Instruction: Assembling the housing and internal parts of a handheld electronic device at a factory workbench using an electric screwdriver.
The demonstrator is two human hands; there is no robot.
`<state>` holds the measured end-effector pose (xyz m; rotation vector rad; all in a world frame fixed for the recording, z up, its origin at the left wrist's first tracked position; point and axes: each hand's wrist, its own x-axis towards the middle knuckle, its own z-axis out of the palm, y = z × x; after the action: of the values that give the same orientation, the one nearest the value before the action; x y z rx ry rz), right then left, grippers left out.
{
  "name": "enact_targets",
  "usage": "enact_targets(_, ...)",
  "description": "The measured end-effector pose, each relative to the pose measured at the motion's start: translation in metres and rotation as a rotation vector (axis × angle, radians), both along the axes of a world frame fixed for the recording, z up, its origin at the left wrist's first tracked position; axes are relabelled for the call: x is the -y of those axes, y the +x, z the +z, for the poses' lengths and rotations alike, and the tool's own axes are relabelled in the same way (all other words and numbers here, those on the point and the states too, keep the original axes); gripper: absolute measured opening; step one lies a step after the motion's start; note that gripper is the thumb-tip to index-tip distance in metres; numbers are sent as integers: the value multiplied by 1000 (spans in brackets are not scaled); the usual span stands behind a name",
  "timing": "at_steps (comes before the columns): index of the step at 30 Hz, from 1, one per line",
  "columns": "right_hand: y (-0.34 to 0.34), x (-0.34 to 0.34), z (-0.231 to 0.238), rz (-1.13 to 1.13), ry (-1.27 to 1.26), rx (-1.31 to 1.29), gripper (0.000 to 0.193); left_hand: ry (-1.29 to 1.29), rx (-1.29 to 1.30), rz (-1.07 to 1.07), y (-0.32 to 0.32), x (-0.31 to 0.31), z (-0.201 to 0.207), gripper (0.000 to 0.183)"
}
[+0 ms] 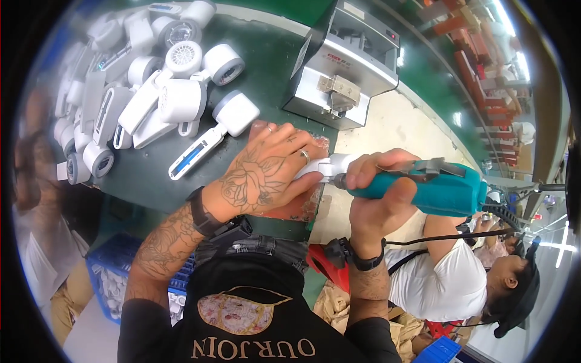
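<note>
My left hand point(260, 172), with rings on its fingers, holds down a white plastic device point(319, 168) that looks like a handheld fan; much of it is hidden under the palm. In my right hand point(378, 202) is a teal electric screwdriver point(445, 190), lying nearly level with its tip pointing left. The tip meets the white device beside my left thumb. Beneath lies a worn red board point(302, 209). Just left of my left hand, another white handheld fan point(236, 113) rests on the dark green table point(151, 187), its handle toward me.
A heap of white handheld fans point(181, 100) covers the table's far left. A black and silver screw feeder point(345, 69) stands beyond my hands. Below the table edge is a blue crate point(100, 266) of white parts. A cable trails from the screwdriver; a co-worker point(442, 278) sits at right.
</note>
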<state>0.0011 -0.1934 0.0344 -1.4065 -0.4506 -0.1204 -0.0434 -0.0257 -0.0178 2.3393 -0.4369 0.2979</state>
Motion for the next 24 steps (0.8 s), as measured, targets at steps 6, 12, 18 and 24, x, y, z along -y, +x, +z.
enact_targets(6,7,-5,-7,-10,69,3,54,32,-18,-10,8,-3,5,40)
enact_targets(12,5,4,-26,-10,164,-50,36,-15,-12,70,8,0,-1,32)
enact_targets(18,0,36,3,-85,383,5,49,305,285,30,-32,17,-7,42)
enact_targets(24,37,54,35,-477,289,247,50,-323,-12,200,-67,-48,50,34)
